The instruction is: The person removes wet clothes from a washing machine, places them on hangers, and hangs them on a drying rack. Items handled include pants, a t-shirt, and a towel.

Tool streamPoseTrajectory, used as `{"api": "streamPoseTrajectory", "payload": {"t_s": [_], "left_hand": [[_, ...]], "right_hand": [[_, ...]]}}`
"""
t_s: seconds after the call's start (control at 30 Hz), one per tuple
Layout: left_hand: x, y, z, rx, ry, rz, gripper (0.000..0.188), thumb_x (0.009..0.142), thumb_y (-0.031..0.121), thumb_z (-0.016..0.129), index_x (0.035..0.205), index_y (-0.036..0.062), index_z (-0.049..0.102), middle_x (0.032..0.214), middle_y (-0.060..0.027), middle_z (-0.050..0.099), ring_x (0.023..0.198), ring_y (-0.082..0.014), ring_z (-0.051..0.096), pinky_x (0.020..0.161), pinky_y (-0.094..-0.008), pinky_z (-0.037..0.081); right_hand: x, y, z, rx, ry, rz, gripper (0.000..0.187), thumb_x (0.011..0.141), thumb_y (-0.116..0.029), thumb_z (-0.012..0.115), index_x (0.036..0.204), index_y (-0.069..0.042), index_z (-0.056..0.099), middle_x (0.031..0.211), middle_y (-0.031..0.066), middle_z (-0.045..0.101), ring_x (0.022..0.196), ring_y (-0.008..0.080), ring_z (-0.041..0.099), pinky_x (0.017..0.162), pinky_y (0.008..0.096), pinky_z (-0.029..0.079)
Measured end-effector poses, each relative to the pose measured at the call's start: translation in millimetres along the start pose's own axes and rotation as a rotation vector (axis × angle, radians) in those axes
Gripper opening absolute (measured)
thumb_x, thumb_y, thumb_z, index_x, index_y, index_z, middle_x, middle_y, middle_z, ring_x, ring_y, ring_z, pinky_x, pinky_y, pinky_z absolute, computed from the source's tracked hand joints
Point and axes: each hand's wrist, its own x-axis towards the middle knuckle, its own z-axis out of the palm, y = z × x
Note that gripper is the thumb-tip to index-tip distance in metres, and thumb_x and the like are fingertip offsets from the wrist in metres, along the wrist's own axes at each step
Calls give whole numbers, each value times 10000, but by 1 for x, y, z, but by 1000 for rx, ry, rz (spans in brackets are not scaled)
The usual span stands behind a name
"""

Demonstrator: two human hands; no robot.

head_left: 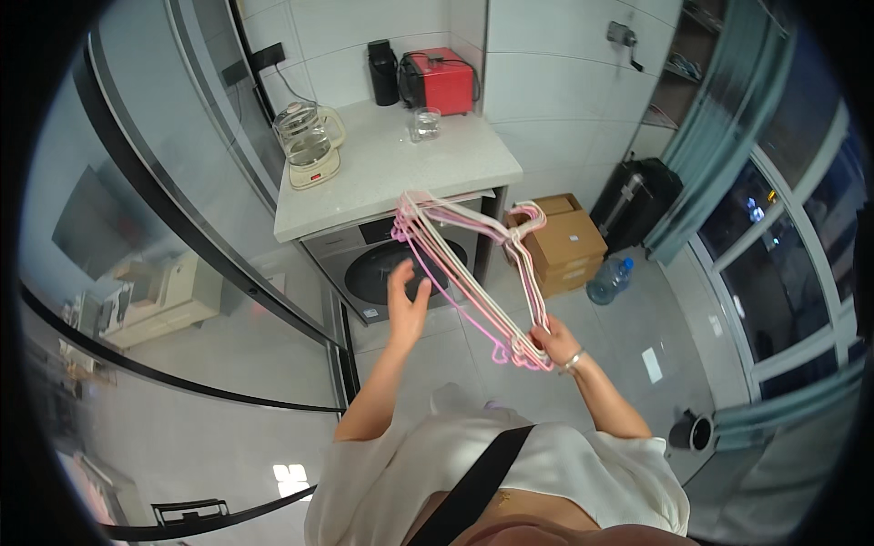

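A bundle of pink and white clothes hangers point(466, 284) is held up in front of me, several stacked together with their hooks pointing to the far right. My right hand point(557, 344) is closed around one lower corner of the bundle. My left hand point(408, 296) is raised just left of the hangers, fingers apart, with nothing in it. Behind the hangers, a grey front-loading washing machine point(369, 264) stands under a white countertop point(373, 187); the bundle's far end overlaps the counter's front edge in the view.
On the counter are a glass kettle point(305, 136), a drinking glass point(426, 125), a black bottle point(383, 75) and a red box-shaped appliance point(448, 82). Right of it stand a cardboard box point(566, 246), a plastic water jug point(610, 281) and a black suitcase point(642, 196). A glass sliding door point(209, 300) lies left.
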Motion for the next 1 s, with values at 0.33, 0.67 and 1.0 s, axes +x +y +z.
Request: {"api": "streamPoseTrajectory", "payload": {"t_s": [0.33,0.67,1.0], "left_hand": [[108,-129,96,-352,-210,-368,305,904,193,537,1160,29,510,1103,-71,575,959,-133,561,836,-252,418],[225,-152,125,-426,-270,-558,239,909,167,511,1099,24,536,1031,-95,615,909,-138,572,814,-263,438],[230,-195,166,-419,-113,-671,252,881,150,540,1072,-15,543,951,-107,636,931,-161,596,785,-276,462]], "right_hand": [[350,-95,-3,82,-128,108,139,853,-140,524,808,-9,545,662,35,530,520,118,493,433,267,386],[492,-106,-71,-35,-91,235,133,784,-79,575,848,36,553,685,36,534,576,118,503,527,256,424],[579,-94,-141,-938,-26,-272,268,727,-76,604,979,4,559,824,163,612,732,301,603,690,373,485]]}}
